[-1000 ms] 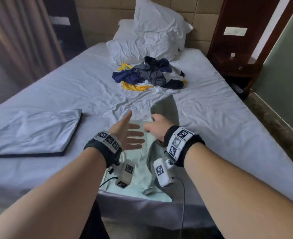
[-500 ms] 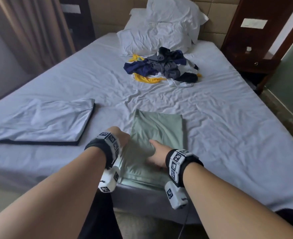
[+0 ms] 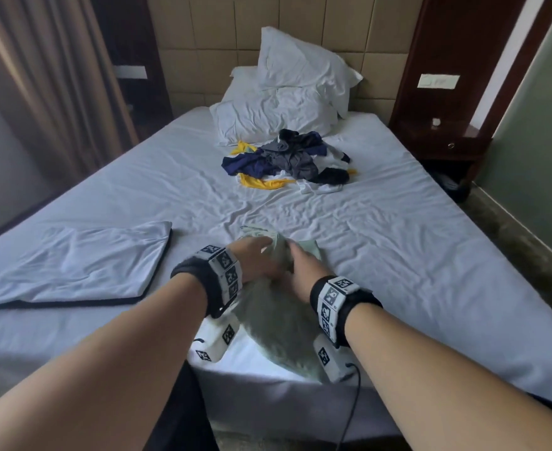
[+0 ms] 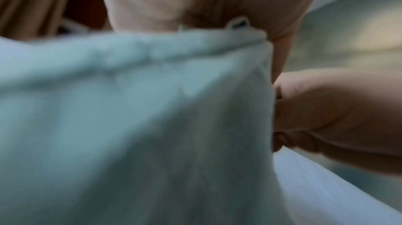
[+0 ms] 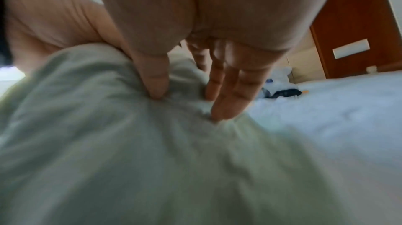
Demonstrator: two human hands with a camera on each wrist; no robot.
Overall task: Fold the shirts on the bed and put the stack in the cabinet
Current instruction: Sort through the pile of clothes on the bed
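Observation:
A pale green shirt [image 3: 274, 320] lies on the bed [image 3: 398, 255] near its front edge, its near part lifted into an arch over the far part. My left hand [image 3: 256, 260] grips the raised fold from the left; in the left wrist view the shirt's hem [image 4: 152, 43] runs under the palm and hides the fingers. My right hand [image 3: 300, 266] pinches the same fold from the right, thumb and fingertips [image 5: 219, 108] pressed into bunched cloth [image 5: 130, 142]. A loose pile of unfolded shirts [image 3: 287, 161], navy, grey, yellow and white, sits mid-bed by the pillows.
A flat folded pale cloth with a dark edge [image 3: 79, 262] lies on the bed's left side. Two white pillows [image 3: 287, 99] lean on the headboard. A dark wooden nightstand [image 3: 447, 141] stands at the right, curtains [image 3: 57, 92] at the left. The bed's edge is just below my wrists.
The shirt lay flat with my hands at its near end; both hands have lifted that end and carried it forward over the far part.

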